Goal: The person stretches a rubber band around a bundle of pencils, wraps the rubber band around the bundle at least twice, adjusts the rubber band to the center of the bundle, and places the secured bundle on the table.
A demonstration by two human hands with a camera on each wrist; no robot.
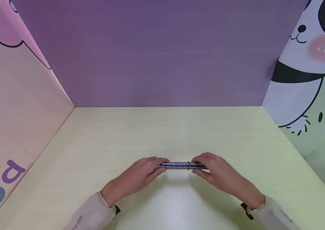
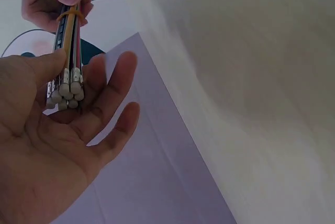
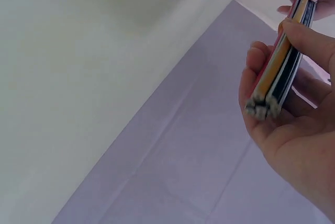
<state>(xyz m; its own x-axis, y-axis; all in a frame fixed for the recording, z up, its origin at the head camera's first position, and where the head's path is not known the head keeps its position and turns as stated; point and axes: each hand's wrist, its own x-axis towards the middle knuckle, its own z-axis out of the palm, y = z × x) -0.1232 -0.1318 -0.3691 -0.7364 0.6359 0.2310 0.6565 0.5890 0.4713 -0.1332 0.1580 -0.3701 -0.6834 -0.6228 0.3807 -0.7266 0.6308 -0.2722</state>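
Observation:
A bundle of pencils (image 1: 176,165) is held level between both hands, above the pale table. Several pencils, with striped, yellow, red and dark barrels, lie side by side with a tan rubber band (image 1: 189,165) round them. My left hand (image 1: 143,172) pinches the eraser end between thumb and fingers; the pale erasers (image 2: 65,90) point toward its palm in the left wrist view. The right hand (image 1: 218,172) grips the other end near the band, thumb on one side and fingers on the other. In the right wrist view the pencils' other ends (image 3: 261,108) show over that palm.
The pale wooden table (image 1: 168,134) meets a purple back wall (image 1: 162,57). A pink panel (image 1: 15,95) with coloured letters stands on the left, and a green panel (image 1: 323,153) with a panda drawing on the right.

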